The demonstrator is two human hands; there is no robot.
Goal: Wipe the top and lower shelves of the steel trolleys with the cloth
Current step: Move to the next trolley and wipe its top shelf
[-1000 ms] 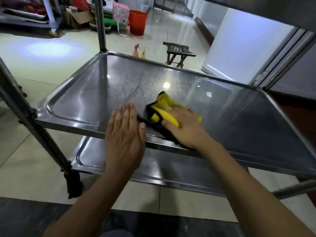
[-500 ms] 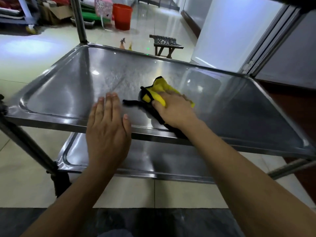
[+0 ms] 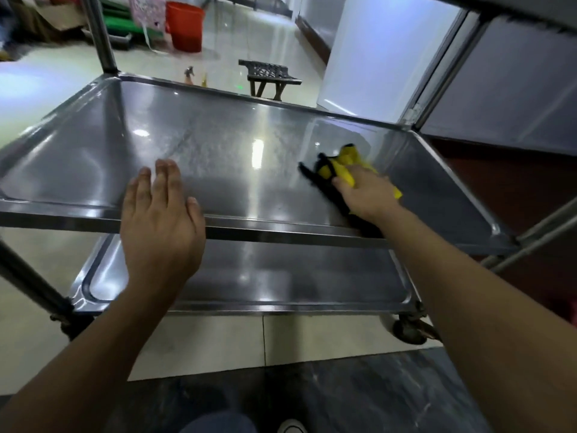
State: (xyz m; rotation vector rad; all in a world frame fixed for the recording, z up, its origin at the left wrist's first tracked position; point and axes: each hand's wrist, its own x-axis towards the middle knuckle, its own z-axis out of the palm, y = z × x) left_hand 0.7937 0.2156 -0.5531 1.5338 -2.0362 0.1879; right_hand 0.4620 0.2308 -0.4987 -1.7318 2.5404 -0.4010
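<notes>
1. Dark trousers (image 3: 218,425) and the toe of a white shoe (image 3: 292,426) are showing at six o'clock, over a dark marbled floor strip (image 3: 359,398); pale floor tiles (image 3: 215,342) are lying just beyond it.
2. Both bare forearms are reaching up from the bottom corners toward the steel trolley (image 3: 281,235); its lower shelf (image 3: 281,276) is sitting under the near rail, with a caster wheel (image 3: 409,332) showing at its four o'clock corner.
3. Left hand (image 3: 159,220) is resting palm down across the near rim of the upper shelf (image 3: 93,157), at about eight o'clock of that shelf; its fingers are lying straight and close together, the thumb spread out to the side, holding nothing.
4. Right hand (image 3: 365,195) is pressing down on the yellow and black cloth (image 3: 346,164) at about three o'clock of the upper shelf, well apart from the left hand; its fingers are curling over the bunched cloth, and yellow fabric is sticking out ahead of the knuckles while a black part is trailing back under the wrist.
5. Shelf steel is glinting with light reflections between the two hands.
6. Beyond the far rim, at twelve o'clock, a small dark stool (image 3: 268,75) is standing on the floor, with a spray bottle (image 3: 189,75) near it at eleven o'clock; farther off, a red bucket (image 3: 184,26) is standing among blurred clutter.
</notes>
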